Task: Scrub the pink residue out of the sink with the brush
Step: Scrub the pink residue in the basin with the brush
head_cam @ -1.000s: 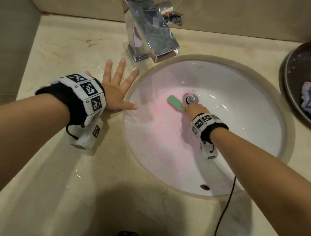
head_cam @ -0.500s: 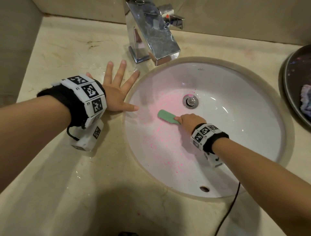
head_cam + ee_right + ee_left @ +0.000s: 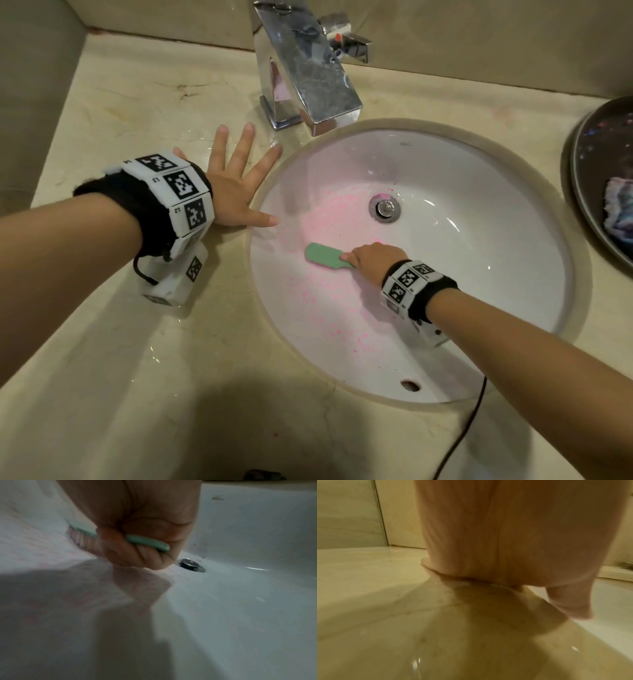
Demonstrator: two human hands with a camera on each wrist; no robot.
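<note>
The task is partway done: the right hand [image 3: 371, 260] grips the brush [image 3: 325, 255] on the sink's [image 3: 479, 240] left slope, pink residue [image 3: 329, 308] remains there, and the left hand [image 3: 236, 192] lies flat, fingers spread, on the counter [image 3: 137, 102].

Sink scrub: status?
Right hand grips green brush, bristles down in sink. Left hand flat on counter. Pink residue remains. Nothing blocking.

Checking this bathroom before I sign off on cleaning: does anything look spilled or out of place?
Yes: pink residue is speckled across the left and near slope of the sink, where the right hand holds the green brush. Faint pink also marks the countertop beyond the rim.
</note>
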